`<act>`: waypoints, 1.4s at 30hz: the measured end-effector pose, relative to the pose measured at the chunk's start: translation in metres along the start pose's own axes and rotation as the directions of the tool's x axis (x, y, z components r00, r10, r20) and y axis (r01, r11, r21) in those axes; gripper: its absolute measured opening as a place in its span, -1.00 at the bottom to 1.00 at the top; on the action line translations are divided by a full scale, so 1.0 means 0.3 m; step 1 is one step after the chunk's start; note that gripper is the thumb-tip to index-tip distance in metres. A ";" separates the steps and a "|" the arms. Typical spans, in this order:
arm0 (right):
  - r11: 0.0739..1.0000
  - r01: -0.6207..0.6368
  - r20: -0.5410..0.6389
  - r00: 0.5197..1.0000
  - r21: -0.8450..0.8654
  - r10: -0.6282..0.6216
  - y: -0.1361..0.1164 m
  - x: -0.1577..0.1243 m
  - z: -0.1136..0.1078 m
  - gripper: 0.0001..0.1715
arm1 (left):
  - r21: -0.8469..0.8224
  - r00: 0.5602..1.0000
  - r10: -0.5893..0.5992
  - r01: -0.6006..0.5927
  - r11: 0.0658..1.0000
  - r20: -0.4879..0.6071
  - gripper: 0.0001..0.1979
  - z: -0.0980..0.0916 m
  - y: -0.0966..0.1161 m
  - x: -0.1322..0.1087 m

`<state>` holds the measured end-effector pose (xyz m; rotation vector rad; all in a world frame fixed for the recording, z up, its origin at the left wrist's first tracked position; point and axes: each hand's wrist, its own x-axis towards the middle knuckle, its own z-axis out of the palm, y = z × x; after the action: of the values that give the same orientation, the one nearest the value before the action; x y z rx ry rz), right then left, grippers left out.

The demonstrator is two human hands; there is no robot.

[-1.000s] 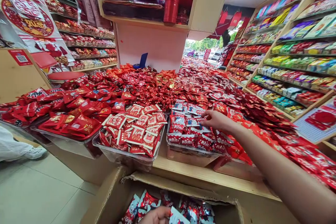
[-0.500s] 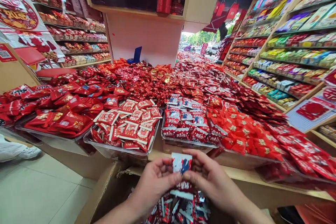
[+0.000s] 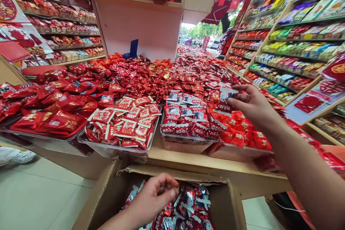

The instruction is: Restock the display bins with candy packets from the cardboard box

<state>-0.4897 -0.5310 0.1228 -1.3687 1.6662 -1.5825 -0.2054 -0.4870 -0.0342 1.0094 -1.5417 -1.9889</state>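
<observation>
My right hand (image 3: 252, 106) is stretched out over the display and pinches a red, white and blue candy packet (image 3: 225, 100) just right of a clear tray (image 3: 185, 143) stacked with the same packets. My left hand (image 3: 155, 196) is low down, fingers curled, reaching into a cardboard box (image 3: 110, 194) filled with several more of these packets (image 3: 188, 205). I cannot make out anything in its fingers.
Clear trays of red sweets (image 3: 118, 125) line a wooden counter edge (image 3: 205, 163), with heaps of red packets behind. Stocked shelves (image 3: 293, 46) run along the right and left. A person's white shoe (image 3: 16, 156) shows on the tiled floor at left.
Both hands held one packet together over the box. Now my right hand has carried it up to the display and my left hand has dropped back into the box.
</observation>
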 end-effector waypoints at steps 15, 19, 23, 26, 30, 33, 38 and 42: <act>0.993 -0.081 0.511 0.859 0.081 0.028 -0.024 -0.320 0.230 -0.84 | -0.346 0.970 0.228 -0.186 0.919 0.084 -0.50 0.024 0.114 0.009; 0.969 0.171 0.666 0.746 -0.178 -0.009 -0.025 -0.391 0.230 -0.65 | -0.133 0.977 0.209 -0.201 0.971 0.051 -0.74 0.024 0.159 0.008; 0.943 0.185 0.736 0.671 -0.276 0.084 -0.057 -0.351 0.190 -0.86 | -0.106 0.973 0.228 -0.223 0.969 0.038 -0.75 0.021 0.167 -0.002; 0.964 0.150 0.572 0.820 -0.219 0.002 -0.063 -0.243 0.132 -0.89 | -0.126 0.977 0.215 -0.213 0.969 0.005 -0.73 0.021 0.128 -0.009; 0.876 0.091 0.097 0.994 -0.473 -0.051 -0.011 -0.023 0.033 -0.81 | -0.025 0.998 0.066 -0.066 0.998 0.013 -0.80 0.014 0.026 -0.018; 0.734 -0.019 0.047 0.996 -0.679 0.069 0.048 0.093 0.007 -0.86 | 0.077 0.999 0.019 -0.022 0.997 0.044 -0.83 0.000 -0.013 -0.030; 0.608 -0.008 0.147 0.968 -0.794 0.205 0.084 0.131 0.062 -0.89 | 0.461 0.972 0.219 -0.231 0.857 0.079 -0.83 -0.039 0.140 -0.058; 0.608 -0.024 0.184 0.943 -0.794 0.277 0.086 0.137 0.091 -0.82 | 0.652 0.770 0.595 -0.576 0.493 0.230 -0.79 -0.070 0.365 -0.009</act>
<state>-0.4913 -0.5836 0.1045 -1.6701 2.3159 -0.4477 -0.1985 -0.5305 0.0682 0.5698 -2.3036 -0.8900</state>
